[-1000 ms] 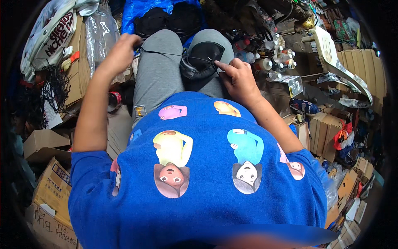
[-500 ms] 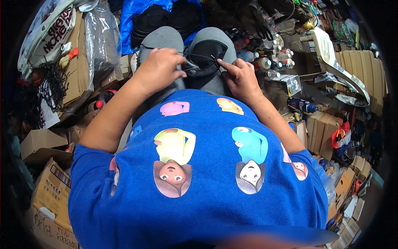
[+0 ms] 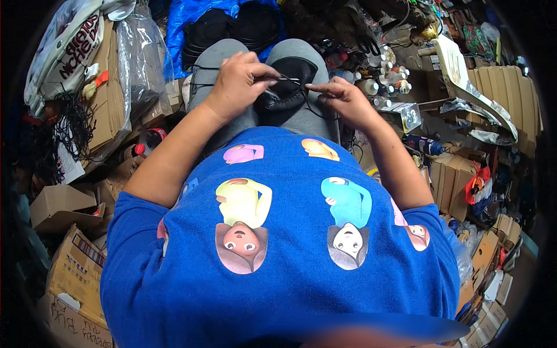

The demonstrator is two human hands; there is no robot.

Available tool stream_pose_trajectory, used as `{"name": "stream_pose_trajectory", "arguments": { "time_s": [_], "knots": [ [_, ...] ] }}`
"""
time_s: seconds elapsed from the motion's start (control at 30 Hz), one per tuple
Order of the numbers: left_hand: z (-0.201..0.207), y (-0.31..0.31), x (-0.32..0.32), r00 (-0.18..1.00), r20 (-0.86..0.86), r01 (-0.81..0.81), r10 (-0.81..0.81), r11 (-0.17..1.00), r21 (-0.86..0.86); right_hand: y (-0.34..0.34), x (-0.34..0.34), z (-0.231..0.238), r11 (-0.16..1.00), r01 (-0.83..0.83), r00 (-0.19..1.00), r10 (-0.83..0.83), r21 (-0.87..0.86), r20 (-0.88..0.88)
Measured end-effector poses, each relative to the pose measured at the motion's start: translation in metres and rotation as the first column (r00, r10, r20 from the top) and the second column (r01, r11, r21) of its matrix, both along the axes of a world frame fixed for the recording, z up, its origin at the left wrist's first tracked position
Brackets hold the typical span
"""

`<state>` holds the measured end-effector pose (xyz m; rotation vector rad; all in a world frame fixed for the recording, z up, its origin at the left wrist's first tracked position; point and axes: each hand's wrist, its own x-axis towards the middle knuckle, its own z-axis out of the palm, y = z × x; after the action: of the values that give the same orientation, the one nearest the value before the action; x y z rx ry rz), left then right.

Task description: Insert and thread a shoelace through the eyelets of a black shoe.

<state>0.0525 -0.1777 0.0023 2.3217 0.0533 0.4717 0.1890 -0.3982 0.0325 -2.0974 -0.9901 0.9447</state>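
Black, thin cord (image 3: 206, 68) meets the left hand (image 3: 239, 82) beside a black, rounded, shiny piece (image 3: 282, 101), right hand (image 3: 346, 100) near its rim, though whether either grip is closed I cannot tell.

The black piece (image 3: 287, 90) lies on your right thigh; your left hand (image 3: 237, 86) curls over its left side, while your right hand (image 3: 345, 100) points a finger at its right edge. Black cord (image 3: 318, 114) loops beside it. Beyond it spreads a blue sheet (image 3: 176, 43); bottles (image 3: 387, 87) crowd to its right.
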Motion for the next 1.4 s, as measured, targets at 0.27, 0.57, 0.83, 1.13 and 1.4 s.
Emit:
{"name": "stream_pose_trajectory", "arguments": {
  "time_s": [0.27, 0.57, 0.83, 1.13, 1.4],
  "knots": [
    [-0.014, 0.003, 0.013, 0.985, -0.099, 0.117, -0.138, 0.973, -0.197, 0.009, 0.03, -0.004, 0.997, -0.074, 0.98, 0.073, 0.006, -0.186],
    [-0.016, 0.002, 0.015, 0.984, -0.11, 0.13, -0.143, 0.985, -0.117, 0.014, 0.031, 0.005, 0.995, -0.092, 0.986, 0.086, -0.037, -0.14],
    [-0.015, 0.002, 0.016, 0.982, -0.108, 0.143, -0.157, 0.982, -0.127, 0.014, 0.031, 0.004, 0.993, -0.108, 0.988, 0.102, -0.045, -0.117],
    [-0.02, 0.001, 0.022, 0.963, -0.191, 0.156, -0.187, 0.973, -0.169, 0.009, 0.035, -0.003, 0.994, -0.103, 0.975, 0.095, -0.028, -0.203],
    [-0.021, 0.005, 0.039, 0.928, -0.187, 0.264, -0.321, 0.924, -0.275, 0.014, 0.045, -0.015, 0.991, -0.133, 0.929, 0.116, -0.025, -0.352]
  ]
}}
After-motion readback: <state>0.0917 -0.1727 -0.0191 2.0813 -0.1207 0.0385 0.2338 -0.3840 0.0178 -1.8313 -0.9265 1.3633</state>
